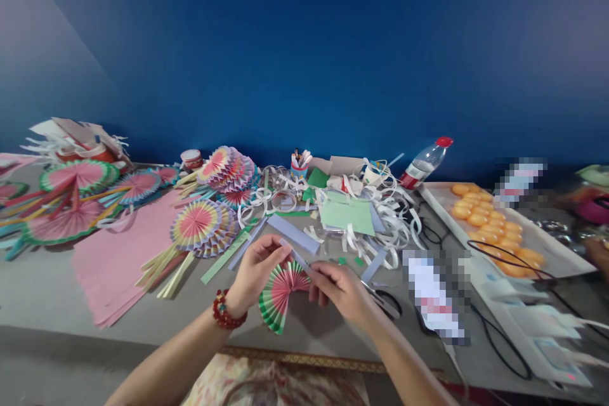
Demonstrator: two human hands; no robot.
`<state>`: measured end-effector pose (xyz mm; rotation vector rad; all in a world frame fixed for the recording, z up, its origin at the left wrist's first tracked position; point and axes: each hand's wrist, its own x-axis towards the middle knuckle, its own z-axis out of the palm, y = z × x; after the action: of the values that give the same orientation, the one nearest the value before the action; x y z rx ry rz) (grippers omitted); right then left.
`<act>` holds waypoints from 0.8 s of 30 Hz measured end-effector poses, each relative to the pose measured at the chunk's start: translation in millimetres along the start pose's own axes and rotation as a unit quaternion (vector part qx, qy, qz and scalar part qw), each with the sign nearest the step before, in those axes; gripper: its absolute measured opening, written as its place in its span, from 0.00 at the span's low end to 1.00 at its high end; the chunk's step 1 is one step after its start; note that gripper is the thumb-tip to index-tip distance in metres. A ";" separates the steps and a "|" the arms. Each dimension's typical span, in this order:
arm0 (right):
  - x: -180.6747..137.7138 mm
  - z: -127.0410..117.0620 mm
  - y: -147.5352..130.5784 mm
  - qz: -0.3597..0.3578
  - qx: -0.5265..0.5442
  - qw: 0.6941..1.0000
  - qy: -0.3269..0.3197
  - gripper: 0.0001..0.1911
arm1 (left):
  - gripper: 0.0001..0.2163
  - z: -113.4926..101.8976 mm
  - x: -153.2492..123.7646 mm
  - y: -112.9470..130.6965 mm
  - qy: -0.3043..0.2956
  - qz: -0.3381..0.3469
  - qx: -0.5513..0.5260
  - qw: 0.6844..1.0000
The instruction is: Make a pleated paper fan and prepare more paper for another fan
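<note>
Between my two hands runs a narrow lilac paper strip (pixel 297 256), slanting down to the right. My left hand (pixel 263 263), with a red bead bracelet (pixel 228 311) at the wrist, pinches its upper end. The lower end is pinched in my right hand (pixel 340 288). Just below lies a half-open pleated paper fan (pixel 277 304), green at the rim and pink inside, partly hidden by my right hand. Scissors with dark handles (pixel 389 303) rest to the right of that hand. A wider lilac strip (pixel 294 233) lies beyond my hands.
Finished paper fans (pixel 200 228) and pink sheets (pixel 118 260) cover the left side. White paper curls surround a light green sheet (pixel 349 216) at the back. To the right stand a bottle (pixel 425 163), a tray of orange egg-shaped pieces (pixel 438 200) and a power strip (pixel 528 323) with cables.
</note>
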<state>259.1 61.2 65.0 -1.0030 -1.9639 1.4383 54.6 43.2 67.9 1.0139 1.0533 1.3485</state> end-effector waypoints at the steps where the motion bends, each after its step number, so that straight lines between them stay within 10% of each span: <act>1: 0.0 -0.5 -1.2 -0.008 -0.023 1.000 0.016 0.20 | 0.12 1.3 -0.4 -1.8 -0.006 -0.005 0.013 1.000; 24: -22.6 -1.9 14.8 -0.069 -0.321 0.942 0.065 0.05 | 0.10 -9.1 -15.3 -13.5 -0.130 0.038 0.309 0.941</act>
<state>278.1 46.7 52.1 -1.1538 -2.3987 0.6287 49.7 27.8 52.6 1.6608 1.2722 0.9113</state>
